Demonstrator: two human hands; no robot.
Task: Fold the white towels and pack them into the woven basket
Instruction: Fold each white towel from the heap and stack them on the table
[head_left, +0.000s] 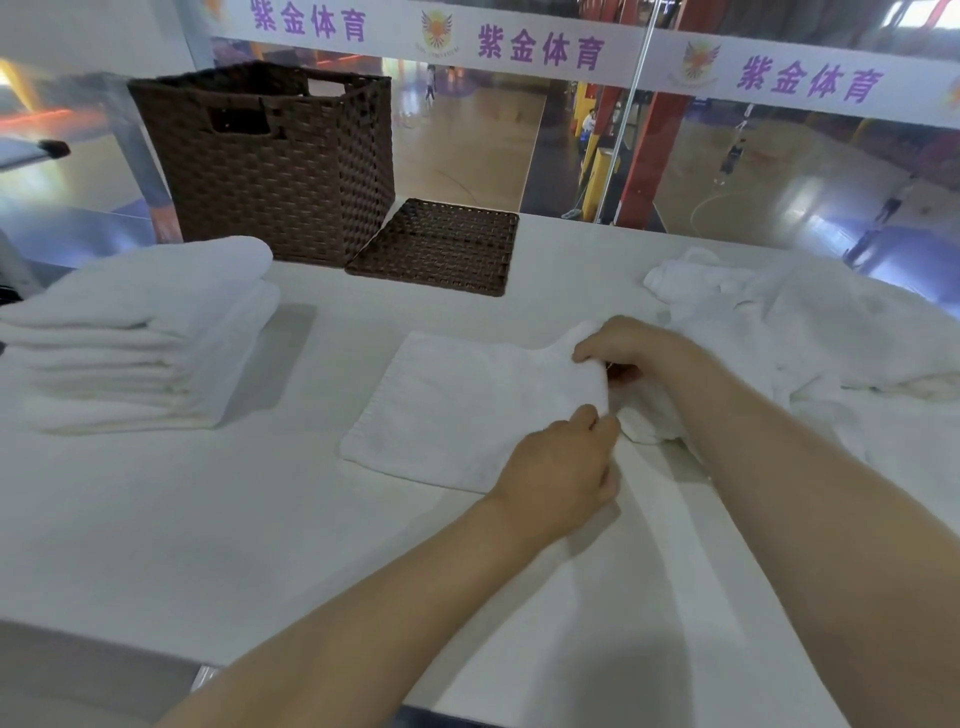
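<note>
folded stack (140, 332) left, unfolded pile (831, 322) right

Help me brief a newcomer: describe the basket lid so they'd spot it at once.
Find the tall brown woven basket at the table's far edge. The lid lies flat on the table against its right side. It is the only flat, dark woven panel; everything else nearby is white towel.

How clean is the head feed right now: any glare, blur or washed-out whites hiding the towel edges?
Head view: the white towel being folded nearly blends into the white table, with only soft shadows marking its edges; the folded white towel stack shows faint layer lines; the glass wall carries reflections; wide-angle bending curves the edges; both the left hand and right hand look slightly soft.
</note>
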